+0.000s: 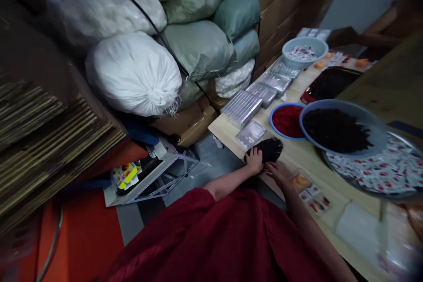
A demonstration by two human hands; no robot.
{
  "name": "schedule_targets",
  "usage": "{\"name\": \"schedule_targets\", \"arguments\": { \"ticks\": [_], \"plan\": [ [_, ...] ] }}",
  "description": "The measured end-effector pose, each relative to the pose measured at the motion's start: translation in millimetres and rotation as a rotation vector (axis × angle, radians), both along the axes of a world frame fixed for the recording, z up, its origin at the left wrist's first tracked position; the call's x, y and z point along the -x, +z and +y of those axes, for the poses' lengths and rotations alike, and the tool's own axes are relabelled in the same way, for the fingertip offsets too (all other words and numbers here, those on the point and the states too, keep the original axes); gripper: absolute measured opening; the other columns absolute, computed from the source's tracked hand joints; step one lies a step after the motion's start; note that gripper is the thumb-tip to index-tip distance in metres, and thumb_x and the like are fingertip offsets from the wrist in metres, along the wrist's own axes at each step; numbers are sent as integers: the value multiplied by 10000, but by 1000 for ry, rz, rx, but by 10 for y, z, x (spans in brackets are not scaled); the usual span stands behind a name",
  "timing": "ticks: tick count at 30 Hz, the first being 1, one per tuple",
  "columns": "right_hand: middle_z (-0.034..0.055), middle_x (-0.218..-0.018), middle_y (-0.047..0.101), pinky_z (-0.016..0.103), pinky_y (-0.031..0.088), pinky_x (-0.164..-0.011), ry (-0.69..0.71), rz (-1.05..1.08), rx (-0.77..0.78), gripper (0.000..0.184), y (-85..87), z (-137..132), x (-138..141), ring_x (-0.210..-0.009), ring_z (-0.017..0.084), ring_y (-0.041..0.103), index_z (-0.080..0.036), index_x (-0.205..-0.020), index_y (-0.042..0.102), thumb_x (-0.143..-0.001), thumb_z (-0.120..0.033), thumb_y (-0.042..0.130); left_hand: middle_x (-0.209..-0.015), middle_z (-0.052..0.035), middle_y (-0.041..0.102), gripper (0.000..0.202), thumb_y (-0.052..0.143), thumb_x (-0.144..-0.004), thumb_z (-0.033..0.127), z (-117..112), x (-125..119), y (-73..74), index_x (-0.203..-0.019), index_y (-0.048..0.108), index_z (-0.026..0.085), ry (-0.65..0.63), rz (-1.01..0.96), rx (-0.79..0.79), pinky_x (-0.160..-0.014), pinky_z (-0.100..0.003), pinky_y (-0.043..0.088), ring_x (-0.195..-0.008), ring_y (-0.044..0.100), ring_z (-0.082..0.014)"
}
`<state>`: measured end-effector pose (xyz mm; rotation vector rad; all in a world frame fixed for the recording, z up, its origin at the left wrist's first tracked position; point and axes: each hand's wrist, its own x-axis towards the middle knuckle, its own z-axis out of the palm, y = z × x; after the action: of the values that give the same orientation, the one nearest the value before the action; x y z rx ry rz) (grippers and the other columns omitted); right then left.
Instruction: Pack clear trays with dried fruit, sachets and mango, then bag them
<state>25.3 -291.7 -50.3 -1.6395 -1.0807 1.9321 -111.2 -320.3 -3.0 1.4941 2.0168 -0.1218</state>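
Note:
A black, slightly shiny thing (271, 149) lies at the near edge of the wooden table; its exact kind cannot be made out. My left hand (254, 161) rests on its left part, with the fingers spread over the black surface. Close by on the right, my right hand (277, 172) has its fingers bent together at the thing's near edge; whatever they pinch is hidden. Just beyond my left hand lies a clear plastic case (251, 134). To the right of my right hand is a clear compartment box (310, 191) with orange, white-and-red and dark pieces inside.
Rows of clear cases (243, 108) line the table's (345, 194) left side. A blue-rimmed bowl of red pieces (287, 120), a basin of dark pieces (337, 130), and a tray of small packets (380, 172) stand rightward. Stuffed sacks (135, 72) and stacked cardboard (49, 141) fill the left.

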Motion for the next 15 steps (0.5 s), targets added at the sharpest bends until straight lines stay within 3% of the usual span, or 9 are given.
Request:
{"name": "schedule_targets", "arguments": {
  "ticks": [2,7,11,15],
  "plan": [
    [46,-778,724,336,572,-671,27,-8,20,380,19,-19,-15,-729,215,707,-206,-841,679,-590,-463,801,-1668,-188,260,560,507,-971,240,-2,-65,54,-1512,393,152,15,-7,-51,-1221,-584,284,-1561,210,-312],
    [95,-923,755,359,569,-809,48,-24,28,437,64,-207,-199,-931,251,730,-193,-914,704,-617,-508,762,-1431,-194,574,431,487,-929,85,-9,-51,239,-1358,501,124,41,-81,-120,-1126,-460,440,-1355,541,-269],
    [110,-1003,756,363,588,-829,48,-12,18,454,129,-483,-471,-955,252,735,-203,-953,695,-621,-508,754,-1238,-173,683,314,449,-991,184,-124,-42,512,-1296,505,137,73,-130,-197,-976,-415,530,-1113,688,-280],
    [118,-1160,713,381,593,-877,-3,-68,-68,516,249,-648,-727,-1084,265,700,-228,-1085,644,-693,-559,700,-1123,-165,719,342,396,-1043,326,-343,-3,944,-1325,476,150,118,-157,-290,-906,-402,549,-1035,709,-296]
  ]
}}
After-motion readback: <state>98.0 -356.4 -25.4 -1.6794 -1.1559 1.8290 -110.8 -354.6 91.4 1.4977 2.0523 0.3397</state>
